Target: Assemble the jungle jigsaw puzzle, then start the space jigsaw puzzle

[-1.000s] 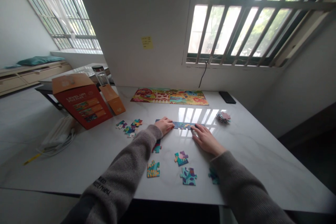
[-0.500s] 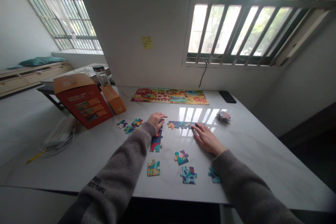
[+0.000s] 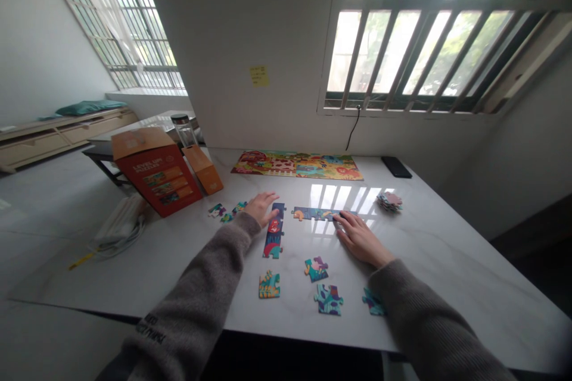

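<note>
A row of joined puzzle pieces [image 3: 314, 214] runs left to right across a white table [image 3: 438, 286]. The right hand [image 3: 360, 240] rests at its right end, fingers together on it. A joined strip [image 3: 274, 232] runs front to back, just beside the left hand [image 3: 260, 208], whose fingers are spread.

A strip of jigsaw pieces [image 3: 273, 232] stands between the left hand [image 3: 261, 208] and the right hand [image 3: 360, 241]. Loose pieces [image 3: 316, 269] lie nearer the body. Right of the right hand, the marble tabletop [image 3: 429, 238] offers room up to a stack of pieces [image 3: 389, 201], though glare may hide thin pieces.
</note>
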A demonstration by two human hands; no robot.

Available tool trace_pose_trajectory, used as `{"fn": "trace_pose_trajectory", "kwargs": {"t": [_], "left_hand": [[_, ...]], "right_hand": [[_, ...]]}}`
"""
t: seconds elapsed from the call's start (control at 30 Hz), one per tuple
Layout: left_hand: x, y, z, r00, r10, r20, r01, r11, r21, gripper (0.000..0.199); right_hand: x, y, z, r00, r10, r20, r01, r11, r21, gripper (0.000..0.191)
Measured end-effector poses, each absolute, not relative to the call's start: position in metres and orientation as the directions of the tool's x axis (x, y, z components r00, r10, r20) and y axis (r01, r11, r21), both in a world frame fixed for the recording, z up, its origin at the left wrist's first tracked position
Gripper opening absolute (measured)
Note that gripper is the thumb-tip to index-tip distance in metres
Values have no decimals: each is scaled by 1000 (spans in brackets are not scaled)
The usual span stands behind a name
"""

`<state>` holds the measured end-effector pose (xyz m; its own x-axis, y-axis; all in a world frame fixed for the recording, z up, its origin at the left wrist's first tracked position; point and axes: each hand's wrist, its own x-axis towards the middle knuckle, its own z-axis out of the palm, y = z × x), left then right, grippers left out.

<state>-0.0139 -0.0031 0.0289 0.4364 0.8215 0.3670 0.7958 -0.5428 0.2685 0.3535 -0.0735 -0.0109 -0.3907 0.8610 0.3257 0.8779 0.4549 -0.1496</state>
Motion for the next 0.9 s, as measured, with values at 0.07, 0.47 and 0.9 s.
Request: {"fn": "trace_pose_trajectory", "kwargs": {"t": [0.07, 0.47, 0.9], "left_hand": [[-4, -15, 18, 442, 845, 301, 841, -507, 189, 60], [19, -33, -5, 449, 886, 119, 884, -460, 89, 65], [-1, -35, 5, 379, 893, 240, 895, -420, 150, 49]], "right_hand": [[354, -73, -12, -385, 864, 324, 881, 449, -151, 47], [355, -70, -17, -380, 858, 346, 875, 455, -167, 47], [355, -70, -14, -387, 856, 341, 872, 460, -165, 46]]}}
